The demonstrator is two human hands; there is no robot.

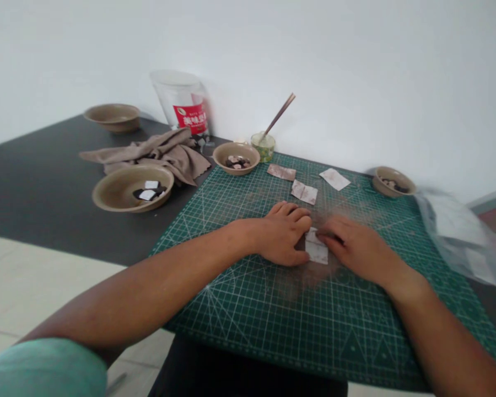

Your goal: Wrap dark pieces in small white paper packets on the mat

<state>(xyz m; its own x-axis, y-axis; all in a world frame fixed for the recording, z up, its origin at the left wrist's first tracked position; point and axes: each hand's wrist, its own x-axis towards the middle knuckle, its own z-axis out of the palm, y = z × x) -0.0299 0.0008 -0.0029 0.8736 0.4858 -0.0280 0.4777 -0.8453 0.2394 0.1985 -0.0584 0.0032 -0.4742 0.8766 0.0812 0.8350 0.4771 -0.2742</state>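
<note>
My left hand point(281, 234) lies on the green cutting mat point(235, 298), palm down. Its fingers are stretched out, and the thumb rests at the left edge of a small white sheet point(316, 251) with greyish smudges. My right hand point(355, 242) is over the sheet's right side, thumb and fingers pinched together. Whatever sits between those fingertips is hidden. Brownish dust is spread on the mat around both hands. Beyond them lie a brown-stained piece point(281, 172), a smudged white piece point(305, 192) and a cleaner white piece point(334, 179).
Small dark and pinkish pieces fill a bowl point(236, 170) at the mat's back edge, beside a glass cup point(264, 149) with a stick point(278, 117). Left are a bowl point(111, 193) with black-and-white pieces, a cloth point(149, 151), a bowl point(112, 118) and a tub point(177, 99). Right: another bowl point(391, 190), plastic bag point(458, 231).
</note>
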